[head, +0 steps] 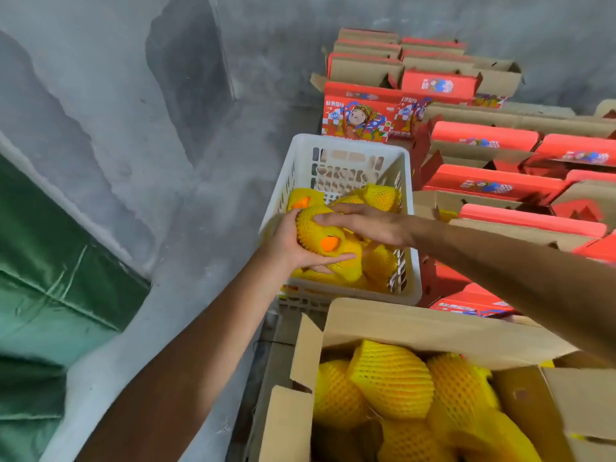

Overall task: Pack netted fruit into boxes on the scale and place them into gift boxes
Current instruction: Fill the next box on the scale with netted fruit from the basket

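At the bottom right of the frame, closest to us, sits an open cardboard box (393, 323) with its flaps up. It already has several fruits in yellow foam nets (390, 381) piled inside. I cannot see a scale under it.

Just above it, in the middle of the frame, both hands are inside the white plastic basket (346, 145). The left hand (286, 241) cups a netted fruit (320, 235) from the left side, with the fingers curled under it. A bit of orange skin peeks out of the net. The right hand (363, 225) lies on top of the same fruit with its fingers fairly straight, pressing down on it. So the fruit is held between the two hands, low in the basket, among more netted fruit (380, 195).

To the right and up toward the top of the frame stand rows of red gift boxes (493, 183), many with open flaps. On the left is a gray concrete floor (133, 145), and a green cloth (50, 261) fills the lower left edge.

The person seems to be at the picking-up step, taking fruit from the basket. The box looks partly full, so more fruit is likely needed. The next move probably calls for lifting this fruit over the basket wall and setting it gently in the cardboard box. The net is soft and slippery, so a firm grip matters.
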Demonstrator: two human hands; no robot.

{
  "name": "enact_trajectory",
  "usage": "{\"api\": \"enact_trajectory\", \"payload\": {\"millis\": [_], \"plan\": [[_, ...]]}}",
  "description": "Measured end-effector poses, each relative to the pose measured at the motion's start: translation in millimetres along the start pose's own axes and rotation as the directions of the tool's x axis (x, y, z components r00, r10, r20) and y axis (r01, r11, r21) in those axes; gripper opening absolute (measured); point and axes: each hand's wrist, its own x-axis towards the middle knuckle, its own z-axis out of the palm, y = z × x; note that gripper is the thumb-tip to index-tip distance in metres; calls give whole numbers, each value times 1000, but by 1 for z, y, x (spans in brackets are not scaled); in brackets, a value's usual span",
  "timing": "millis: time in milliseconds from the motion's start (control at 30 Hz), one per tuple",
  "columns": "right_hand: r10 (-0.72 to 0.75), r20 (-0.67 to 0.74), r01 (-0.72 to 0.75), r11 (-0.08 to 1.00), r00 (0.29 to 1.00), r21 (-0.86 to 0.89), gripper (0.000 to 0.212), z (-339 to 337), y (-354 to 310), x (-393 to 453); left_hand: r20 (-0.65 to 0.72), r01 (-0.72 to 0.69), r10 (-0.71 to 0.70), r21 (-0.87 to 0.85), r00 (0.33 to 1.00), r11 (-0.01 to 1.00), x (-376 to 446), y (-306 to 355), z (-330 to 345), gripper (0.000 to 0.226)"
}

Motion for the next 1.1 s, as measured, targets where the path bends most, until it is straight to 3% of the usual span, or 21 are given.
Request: {"api": "enact_trajectory", "payload": {"millis": [133, 267, 433, 567, 667, 833, 1100], "plan": [[35, 8, -35, 998, 999, 43, 75, -8, 38, 7, -50, 80, -79, 19, 996, 997, 38, -12, 11, 70], [66, 27, -65, 997, 997, -34, 81, -26, 58, 14, -56, 134, -131, 45, 990, 990, 60, -24, 18, 82], [144, 57, -134, 979, 988, -153, 104, -23, 71, 21, -59, 148, -139, 215, 989, 965, 58, -23, 17, 77], [83, 98, -62, 978, 992, -197, 89, -18, 73, 19, -92, 39, -14, 279, 996, 960, 44, -6, 5, 73], [51, 91, -33, 981, 995, -189, 73, -18, 69, 14, -13, -15, 21, 322, 1000, 947, 21, -3, -7, 61], [51, 70, -39, 987, 996, -155, 70, -20, 55, -7, 15, -2, -4, 359, 1000, 933, -23, -15, -26, 79], [-12, 63, 13, 1000, 998, 0, 66, 0, -5, -88, 173, -232, 189, 277, 967, 932, -115, -51, -36, 53]]}}
